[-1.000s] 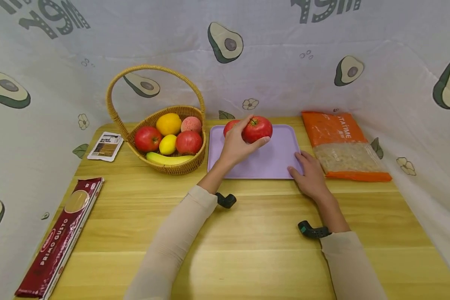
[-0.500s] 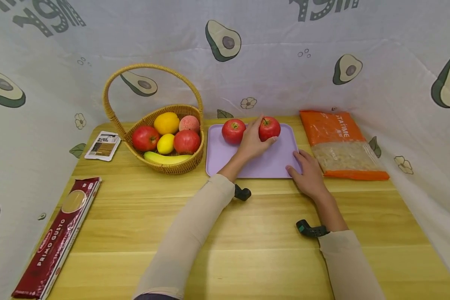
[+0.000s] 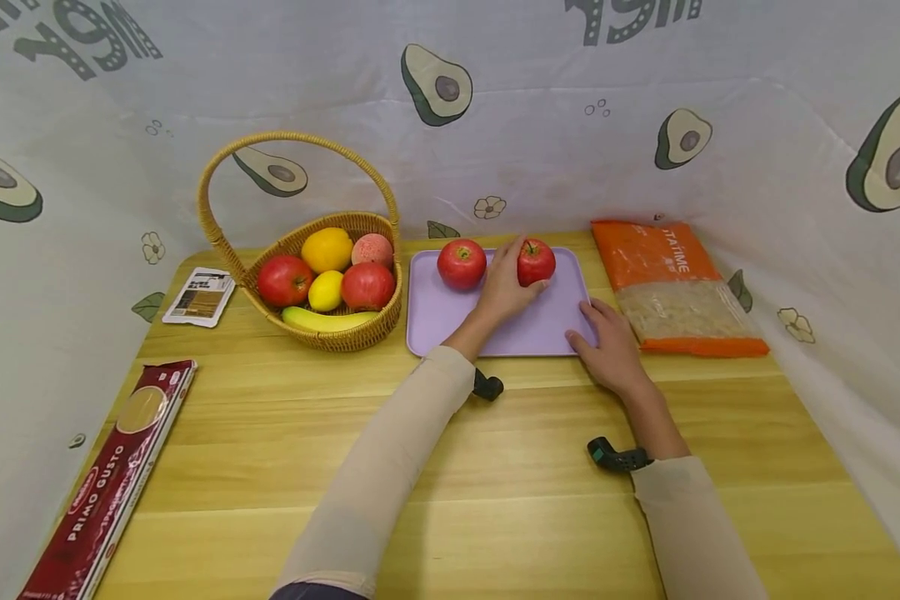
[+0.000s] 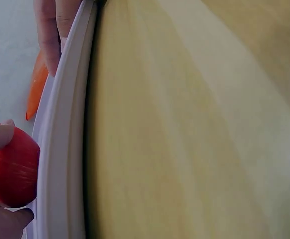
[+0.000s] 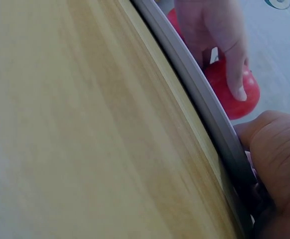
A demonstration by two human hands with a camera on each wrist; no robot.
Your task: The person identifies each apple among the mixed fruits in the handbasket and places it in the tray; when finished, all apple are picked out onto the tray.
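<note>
A lilac tray [image 3: 438, 321] lies toward the back of the table. My left hand [image 3: 501, 287] reaches over its front rim and grips a red apple [image 3: 537, 262] in the tray's right half, thumb on the near side and fingers on the far side. In the left wrist view, the apple [image 4: 16, 169] shows between the fingertips. Just left of that hand sits another red apple [image 3: 462, 265] on the tray. My right hand [image 3: 609, 348] holds the tray's front right corner, its thumb over the rim in the right wrist view; the fingers' undersides are hidden.
Left of the tray, a wicker basket [image 3: 356, 337] with a tall handle holds several fruits. An orange food bag [image 3: 678, 287] lies to the right. A white packet [image 3: 199, 297] and a long red spaghetti pack [image 3: 112, 479] lie at left; a printed cloth [image 3: 525, 142] hangs behind.
My left hand has carried the apple rightward, away from the other one, and down onto the tray's right half. It still grips the apple. The right hand stays at the corner.
</note>
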